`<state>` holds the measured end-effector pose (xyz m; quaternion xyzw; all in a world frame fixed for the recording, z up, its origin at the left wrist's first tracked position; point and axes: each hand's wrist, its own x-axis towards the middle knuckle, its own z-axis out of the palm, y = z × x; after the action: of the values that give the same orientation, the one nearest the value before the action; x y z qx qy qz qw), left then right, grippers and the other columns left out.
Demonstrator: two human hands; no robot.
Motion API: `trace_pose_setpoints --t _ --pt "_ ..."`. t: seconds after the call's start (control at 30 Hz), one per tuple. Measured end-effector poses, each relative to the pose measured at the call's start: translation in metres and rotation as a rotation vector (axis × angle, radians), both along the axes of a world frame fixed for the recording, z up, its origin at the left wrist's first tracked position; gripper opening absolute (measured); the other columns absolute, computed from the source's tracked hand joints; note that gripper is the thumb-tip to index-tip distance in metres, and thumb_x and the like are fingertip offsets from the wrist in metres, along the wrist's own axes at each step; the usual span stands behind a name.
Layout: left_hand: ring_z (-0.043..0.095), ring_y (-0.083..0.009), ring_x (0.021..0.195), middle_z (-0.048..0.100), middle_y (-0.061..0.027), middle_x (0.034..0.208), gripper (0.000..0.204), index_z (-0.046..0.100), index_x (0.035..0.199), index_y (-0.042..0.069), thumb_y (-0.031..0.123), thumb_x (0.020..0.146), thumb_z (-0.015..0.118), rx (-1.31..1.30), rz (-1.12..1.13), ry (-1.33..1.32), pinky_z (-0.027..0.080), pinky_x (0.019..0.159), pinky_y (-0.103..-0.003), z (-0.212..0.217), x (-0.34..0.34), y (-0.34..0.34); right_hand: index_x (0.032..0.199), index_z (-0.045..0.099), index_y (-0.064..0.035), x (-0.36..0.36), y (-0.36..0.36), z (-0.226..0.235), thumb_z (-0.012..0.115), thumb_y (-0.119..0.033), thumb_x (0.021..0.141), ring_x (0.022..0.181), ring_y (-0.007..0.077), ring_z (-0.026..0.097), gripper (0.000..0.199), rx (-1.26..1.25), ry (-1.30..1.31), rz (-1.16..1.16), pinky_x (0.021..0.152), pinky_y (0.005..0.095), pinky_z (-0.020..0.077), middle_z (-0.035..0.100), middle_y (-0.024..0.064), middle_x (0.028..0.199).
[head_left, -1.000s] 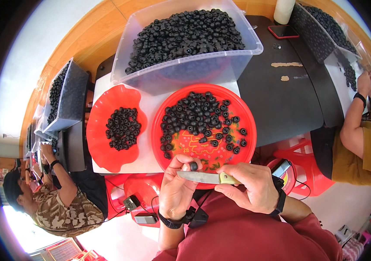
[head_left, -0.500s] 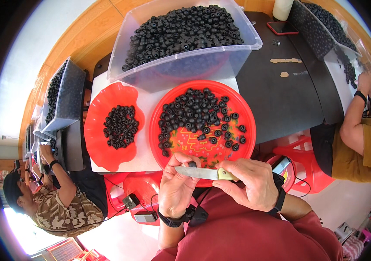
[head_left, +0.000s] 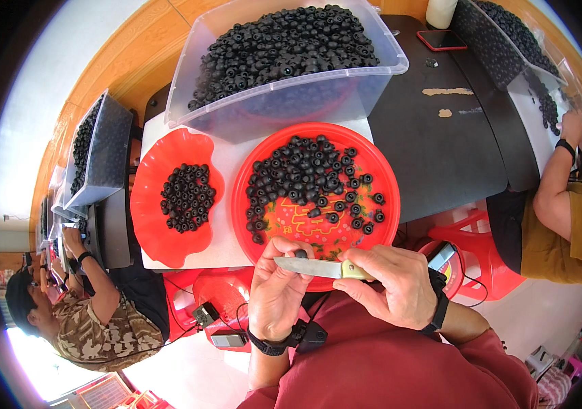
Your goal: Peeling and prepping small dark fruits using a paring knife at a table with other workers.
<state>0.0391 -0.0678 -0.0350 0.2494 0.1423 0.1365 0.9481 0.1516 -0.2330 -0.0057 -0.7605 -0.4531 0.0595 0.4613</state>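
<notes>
My left hand (head_left: 276,290) pinches a small round black part (head_left: 300,253) between thumb and fingers. A knife (head_left: 318,267) with a short metal blade and a pale green handle is gripped in my right hand (head_left: 394,286). Its blade points left and lies across the black part, over my left fingertips. Just beyond my hands is a round red tray (head_left: 390,232) with a printed bottom, holding many black parts (head_left: 294,167), several with a visible hole. Left of it, a wavy-edged red dish (head_left: 151,191) carries a smaller pile of black parts (head_left: 187,198).
Behind the tray stands a clear plastic bin (head_left: 264,95) heaped with black parts. A phone (head_left: 442,39) lies on the dark table (head_left: 434,136). People sit at both sides, one in a camouflage shirt (head_left: 110,334), one in a mustard top (head_left: 563,232). A red stool (head_left: 219,300) stands at lower left.
The view has shifted very slightly. Both hands keep their grips, with the knife blade still across the black part.
</notes>
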Motion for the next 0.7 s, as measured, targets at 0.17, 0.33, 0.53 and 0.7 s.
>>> trace_pose_setpoints --t 0.17,0.33,0.53,0.7 --pt "0.054 -0.0121 0.09 0.058 -0.0075 0.099 0.018 0.054 0.103 0.004 0.008 0.091 0.067 -0.002 0.012 0.029 0.045 0.081 -0.025 0.0004 -0.0001 -0.001 0.102 0.064 -0.0049 0.0002 -0.0009 -0.0027 0.077 -0.027 0.08 0.061 0.0237 0.064 0.034 -0.01 -0.017 -0.003 0.053 0.0343 0.0498 0.065 0.0072 0.077" --pt "0.054 -0.0124 0.089 0.058 -0.0082 0.099 0.017 0.054 0.103 0.004 0.007 0.091 0.066 -0.006 0.02 0.016 0.045 0.081 -0.025 -0.0001 0.0 -0.0008 0.104 0.064 -0.0046 0.0003 -0.0002 -0.0038 0.077 -0.027 0.08 0.06 0.0234 0.063 0.035 -0.013 -0.023 -0.005 0.053 0.0345 0.0495 0.064 0.0068 0.075" --pt "0.054 -0.0128 0.088 0.057 -0.009 0.099 0.018 0.054 0.103 0.004 0.004 0.09 0.066 -0.047 0.019 0.021 0.046 0.081 -0.025 -0.0034 -0.0019 0.0011 0.103 0.066 -0.0043 0.0019 0.0 -0.0059 0.078 -0.028 0.08 0.059 0.0232 0.063 0.035 -0.016 -0.014 -0.002 0.052 0.0338 0.0492 0.064 0.007 0.073" --pt "0.056 -0.0133 0.09 0.058 -0.0097 0.101 0.018 0.054 0.104 0.004 0.002 0.09 0.065 -0.076 0.028 0.0 0.047 0.081 -0.025 -0.0048 -0.0009 0.0011 0.102 0.067 -0.0045 0.0005 0.0014 -0.0051 0.078 -0.028 0.079 0.058 0.0232 0.062 0.035 -0.015 -0.008 -0.019 0.051 0.0342 0.0487 0.063 0.007 0.072"
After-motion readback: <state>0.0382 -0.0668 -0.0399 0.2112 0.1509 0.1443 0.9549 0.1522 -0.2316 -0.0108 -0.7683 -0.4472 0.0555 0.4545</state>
